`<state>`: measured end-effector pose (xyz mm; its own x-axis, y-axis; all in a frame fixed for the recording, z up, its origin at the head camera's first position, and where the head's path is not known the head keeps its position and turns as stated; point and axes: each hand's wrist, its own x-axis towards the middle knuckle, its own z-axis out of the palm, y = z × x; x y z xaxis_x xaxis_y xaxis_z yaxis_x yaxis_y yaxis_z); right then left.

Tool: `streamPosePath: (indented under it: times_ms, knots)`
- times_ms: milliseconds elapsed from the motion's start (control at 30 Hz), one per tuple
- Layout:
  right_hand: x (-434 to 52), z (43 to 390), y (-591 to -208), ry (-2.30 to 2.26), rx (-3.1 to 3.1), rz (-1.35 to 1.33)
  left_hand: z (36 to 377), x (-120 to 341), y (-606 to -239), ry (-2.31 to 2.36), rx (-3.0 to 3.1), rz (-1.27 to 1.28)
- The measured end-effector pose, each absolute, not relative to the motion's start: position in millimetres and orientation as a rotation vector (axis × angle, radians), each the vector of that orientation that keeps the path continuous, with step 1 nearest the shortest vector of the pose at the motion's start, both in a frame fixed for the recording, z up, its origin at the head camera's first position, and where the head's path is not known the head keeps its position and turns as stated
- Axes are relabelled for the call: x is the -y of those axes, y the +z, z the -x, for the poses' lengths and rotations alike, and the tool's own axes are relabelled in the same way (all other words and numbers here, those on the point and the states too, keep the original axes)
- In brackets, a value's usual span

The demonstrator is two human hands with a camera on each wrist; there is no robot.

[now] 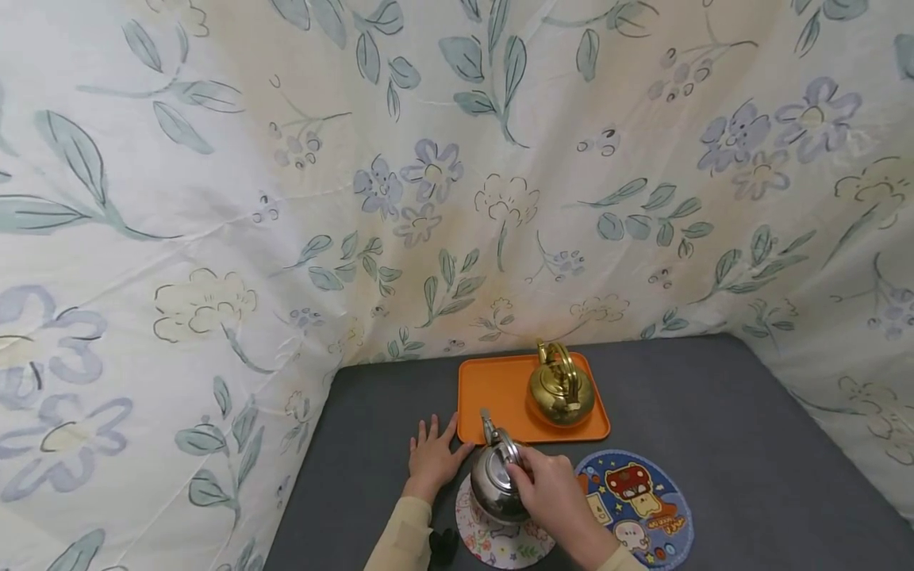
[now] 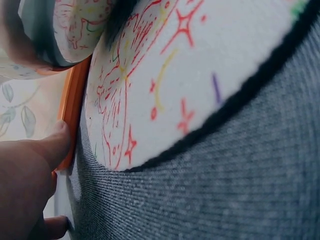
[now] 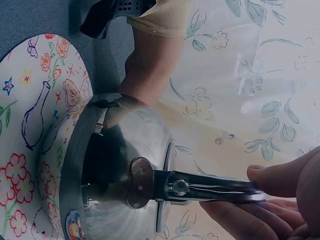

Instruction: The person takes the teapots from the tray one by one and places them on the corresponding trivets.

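My right hand (image 1: 555,493) grips the top handle (image 3: 215,187) of a shiny silver kettle (image 1: 491,485), thumb on one side and fingers on the other. The kettle's base is close over a round white mat (image 1: 494,549) with coloured drawings, and its spout points toward the orange tray (image 1: 493,388). Palm down with fingers spread, my left hand (image 1: 432,461) rests by the tray's near left corner. In the left wrist view its thumb (image 2: 60,140) reaches the tray's orange edge (image 2: 75,100). A gold kettle (image 1: 562,392) stands on the tray's right half.
A round blue mat (image 1: 639,507) with cartoon figures lies to the right of the white mat, partly behind my right hand. The dark grey table (image 1: 757,444) backs onto a hanging floral cloth (image 1: 457,159). A small black object (image 1: 443,547) shows beside my left sleeve.
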<state>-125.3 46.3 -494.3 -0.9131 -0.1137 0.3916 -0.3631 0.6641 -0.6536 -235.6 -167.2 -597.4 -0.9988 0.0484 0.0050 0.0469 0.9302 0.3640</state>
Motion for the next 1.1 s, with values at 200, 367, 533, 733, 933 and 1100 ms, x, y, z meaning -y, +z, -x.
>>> streamPosePath:
  times_ms: [200,367,533,733,933,1100]
  knots:
    - [-45.0,123.4,-497.3,1.121,2.575,-0.385,235.1,168.2,-598.6,0.57,-3.083,-0.086]
    - [-43.9,121.8,-497.9,1.116,2.603,-0.381,235.5,168.6,-599.9,0.572,-3.081,-0.086]
    - [-42.8,119.8,-498.1,1.109,2.605,-0.409,235.2,168.7,-600.3,0.575,-3.079,-0.083]
    - [-42.3,118.5,-500.0,1.117,2.613,-0.433,234.5,169.0,-599.8,0.58,-3.076,-0.083]
    - [-41.3,118.7,-500.9,1.139,2.612,-0.431,234.1,169.5,-599.2,0.584,-3.076,-0.071]
    - [-40.9,118.9,-500.3,1.163,2.613,-0.452,233.8,170.5,-599.7,0.592,-3.078,-0.071]
